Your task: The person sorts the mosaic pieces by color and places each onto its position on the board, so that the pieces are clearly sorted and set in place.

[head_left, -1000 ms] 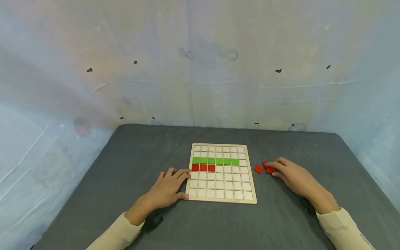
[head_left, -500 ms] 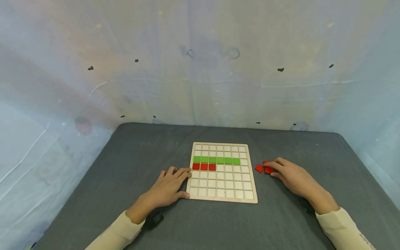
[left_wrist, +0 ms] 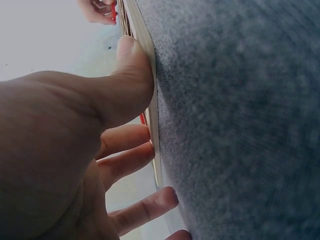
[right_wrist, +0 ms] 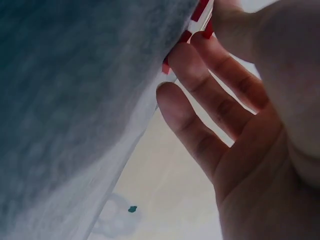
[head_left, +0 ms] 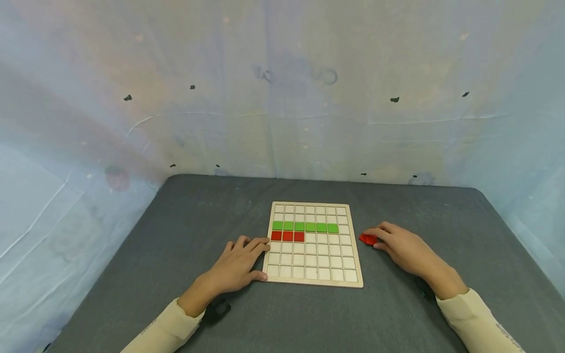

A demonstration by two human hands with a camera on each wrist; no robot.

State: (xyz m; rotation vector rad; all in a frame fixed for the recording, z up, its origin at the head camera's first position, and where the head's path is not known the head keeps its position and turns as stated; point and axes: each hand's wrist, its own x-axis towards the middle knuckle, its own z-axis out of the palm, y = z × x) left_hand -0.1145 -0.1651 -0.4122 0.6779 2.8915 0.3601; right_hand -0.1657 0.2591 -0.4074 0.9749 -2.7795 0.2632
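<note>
A pale wooden grid board (head_left: 313,272) lies on the dark table, with a row of green square tiles (head_left: 310,227) and three red tiles (head_left: 287,236) below that row. My left hand (head_left: 236,264) rests at the board's left edge; its thumb touches the near left corner and the fingertips touch the side. To the right of the board, my right hand (head_left: 408,251) pinches a red tile (right_wrist: 208,30) between thumb and index finger. Other loose red tiles (head_left: 367,239) lie under and beside those fingertips, partly hidden. The right wrist view shows loose red pieces (right_wrist: 166,66) on the table.
The dark grey tabletop (head_left: 212,206) extends around the board. A pale, stained sheet (head_left: 282,98) hangs behind the table and along both sides. Dark wrist cameras (head_left: 217,310) sit under the sleeves.
My right hand has shifted left from the farther red tiles to the one nearest the board, and the red tiles are now gathered closer together. The left hand has stayed at the board.
</note>
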